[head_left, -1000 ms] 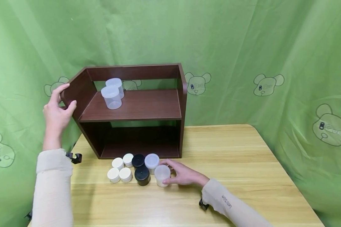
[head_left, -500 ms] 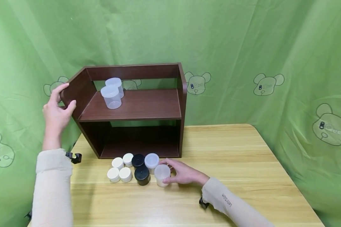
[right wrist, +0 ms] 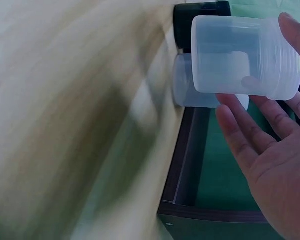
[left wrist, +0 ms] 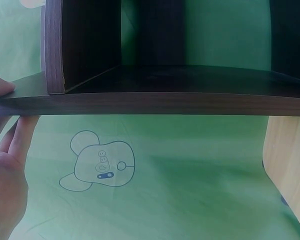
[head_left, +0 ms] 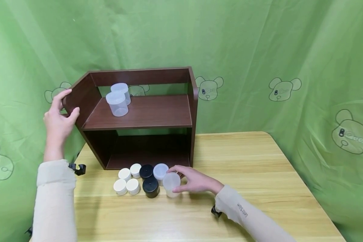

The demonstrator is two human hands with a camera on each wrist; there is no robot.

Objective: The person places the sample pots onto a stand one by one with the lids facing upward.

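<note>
On the wooden table (head_left: 245, 161) stands a dark brown two-level shelf (head_left: 139, 114). My left hand (head_left: 63, 107) grips the top corner of its left side panel, thumb in front and fingers behind; the left wrist view shows the thumb (left wrist: 0, 91) on the panel edge (left wrist: 140, 102). My right hand (head_left: 184, 180) holds a translucent lidded jar (head_left: 171, 183) at the right end of a cluster of jars in front of the shelf. In the right wrist view the fingers (right wrist: 255, 145) curl round that jar (right wrist: 242, 55), just off the table.
Two clear jars (head_left: 117, 103) stand at the left of the upper level. The cluster on the table has several small white jars (head_left: 127, 179), two black jars (head_left: 150, 186) and another translucent jar (head_left: 160, 171). A green cloth backdrop hangs behind.
My right hand has shifted the translucent jar slightly up and towards the shelf. The left hand keeps its grip on the side panel.
</note>
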